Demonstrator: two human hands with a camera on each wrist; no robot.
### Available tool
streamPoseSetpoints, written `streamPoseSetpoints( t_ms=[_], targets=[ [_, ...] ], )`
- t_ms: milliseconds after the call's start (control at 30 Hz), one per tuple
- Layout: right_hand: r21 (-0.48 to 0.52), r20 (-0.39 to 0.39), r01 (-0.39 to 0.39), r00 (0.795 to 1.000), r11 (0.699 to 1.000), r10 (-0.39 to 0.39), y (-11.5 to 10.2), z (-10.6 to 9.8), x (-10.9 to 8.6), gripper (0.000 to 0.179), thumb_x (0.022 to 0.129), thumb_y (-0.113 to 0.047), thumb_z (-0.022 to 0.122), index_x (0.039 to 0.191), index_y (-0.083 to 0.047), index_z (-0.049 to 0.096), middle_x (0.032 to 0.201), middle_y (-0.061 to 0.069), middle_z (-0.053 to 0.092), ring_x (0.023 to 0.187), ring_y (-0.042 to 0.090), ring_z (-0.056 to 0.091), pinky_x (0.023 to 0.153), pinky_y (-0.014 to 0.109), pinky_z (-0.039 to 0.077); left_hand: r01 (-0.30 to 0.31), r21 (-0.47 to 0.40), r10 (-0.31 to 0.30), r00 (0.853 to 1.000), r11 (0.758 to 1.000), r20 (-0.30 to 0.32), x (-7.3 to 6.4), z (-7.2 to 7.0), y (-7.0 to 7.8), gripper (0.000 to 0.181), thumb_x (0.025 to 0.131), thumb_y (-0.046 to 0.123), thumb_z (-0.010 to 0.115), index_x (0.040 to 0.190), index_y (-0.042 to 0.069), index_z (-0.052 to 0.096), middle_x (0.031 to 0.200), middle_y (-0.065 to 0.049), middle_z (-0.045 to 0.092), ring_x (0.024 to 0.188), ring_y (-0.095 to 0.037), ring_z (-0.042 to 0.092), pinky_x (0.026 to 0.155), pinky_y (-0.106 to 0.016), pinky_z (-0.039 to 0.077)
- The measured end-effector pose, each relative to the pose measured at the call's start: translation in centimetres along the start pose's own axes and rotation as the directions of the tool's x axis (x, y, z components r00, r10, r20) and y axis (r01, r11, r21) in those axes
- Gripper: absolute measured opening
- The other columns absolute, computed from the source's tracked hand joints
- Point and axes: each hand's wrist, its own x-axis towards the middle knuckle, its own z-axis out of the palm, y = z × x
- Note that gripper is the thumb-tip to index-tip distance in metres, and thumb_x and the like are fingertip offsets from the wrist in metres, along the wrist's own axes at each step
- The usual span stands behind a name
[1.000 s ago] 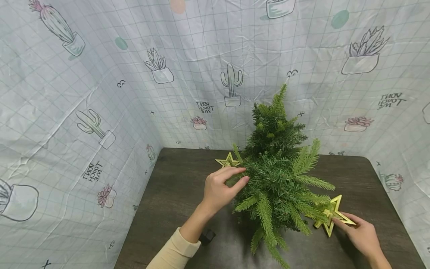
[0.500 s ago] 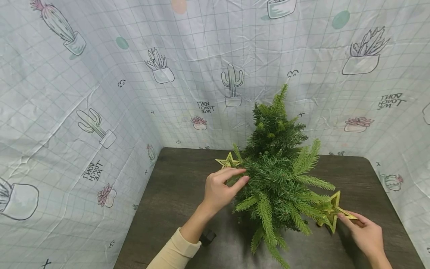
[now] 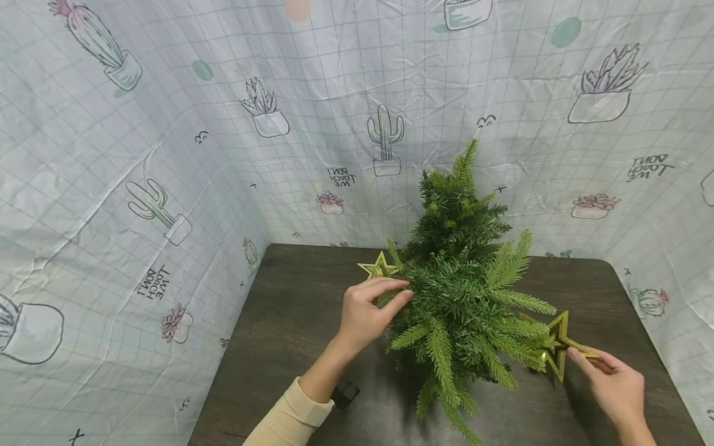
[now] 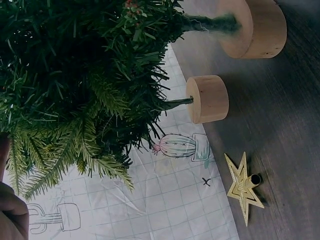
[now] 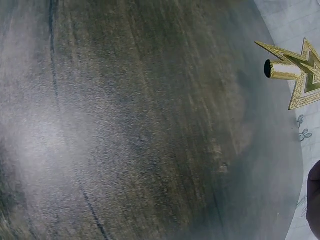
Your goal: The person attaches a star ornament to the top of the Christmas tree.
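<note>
Two small artificial Christmas trees stand one behind the other: the front tree [image 3: 457, 303] and the back tree [image 3: 457, 210]. My left hand [image 3: 365, 313] reaches the front tree's left side, thumb and forefinger closing on its outer twigs; foliage hides part of the grip. At the right, my right hand [image 3: 616, 384] pinches one point of a gold star tree topper [image 3: 562, 328], beside the light green sprigs. Its tubular socket shows in the right wrist view, below the star [image 5: 307, 75]. A second star topper [image 3: 381, 266] lies beyond my left hand.
Wooden bases carry the trees, a larger one [image 4: 255, 27] and a smaller one [image 4: 209, 99]. A small black object [image 3: 346, 394] lies near my left forearm. The dark table [image 3: 279, 328] meets a cactus-print cloth [image 3: 301, 155] at the back and sides.
My right hand has shifted a little to the right, drawing the gold star topper slightly with it and turning it. The left hand and both trees have stayed in place.
</note>
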Motion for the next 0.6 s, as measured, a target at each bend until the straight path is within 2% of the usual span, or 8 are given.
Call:
streamPoseSetpoints(
  t_ms=[200, 400, 500, 600],
  targets=[
    [0.054, -0.023, 0.048, 0.999, 0.997, -0.047, -0.5, -0.1, 0.0, 0.008, 0.093, -0.033, 0.082, 0.095, -0.026, 0.080, 0.068, -0.034, 0.062, 0.065, -0.015, 0.060, 0.054, 0.013, 0.045, 0.016, -0.032, -0.017, 1.000, 0.999, -0.002, -0.1, 0.0, 0.0, 0.016, 0.096, 0.021, 0.079, 0.109, 0.013, 0.082, 0.103, 0.004, 0.078, 0.054, 0.003, 0.033, 0.048, -0.016, 0.032],
    [0.151, -0.058, 0.057, 0.997, 0.987, -0.048, -1.4, -0.2, 0.0, 0.004, 0.090, -0.023, 0.086, 0.091, -0.025, 0.082, 0.069, -0.029, 0.067, 0.065, -0.011, 0.064, 0.051, 0.013, 0.045, 0.025, -0.039, -0.025, 1.000, 0.999, -0.008, -0.1, 0.1, -0.1, 0.015, 0.095, 0.021, 0.079, 0.108, 0.013, 0.082, 0.101, 0.004, 0.078, 0.055, 0.003, 0.034, 0.049, -0.017, 0.031],
    [0.158, -0.061, 0.060, 0.997, 0.986, -0.051, -1.9, -0.4, -0.1, 0.007, 0.090, -0.024, 0.086, 0.089, -0.029, 0.081, 0.069, -0.029, 0.067, 0.064, -0.011, 0.064, 0.049, 0.015, 0.045, 0.026, -0.042, -0.026, 1.000, 0.999, -0.010, -0.1, 0.1, -0.1, 0.015, 0.095, 0.021, 0.079, 0.108, 0.013, 0.082, 0.101, 0.005, 0.078, 0.056, 0.003, 0.036, 0.049, -0.017, 0.031],
    [0.159, -0.076, 0.082, 0.995, 0.984, -0.071, -2.4, -0.5, -0.2, 0.006, 0.090, -0.023, 0.085, 0.090, -0.028, 0.081, 0.069, -0.029, 0.067, 0.062, -0.010, 0.064, 0.047, 0.016, 0.044, 0.026, -0.049, -0.026, 1.000, 0.998, -0.009, -0.1, 0.1, -0.1, 0.015, 0.096, 0.021, 0.079, 0.107, 0.013, 0.082, 0.101, 0.005, 0.078, 0.056, 0.003, 0.036, 0.049, -0.016, 0.031]
  ],
)
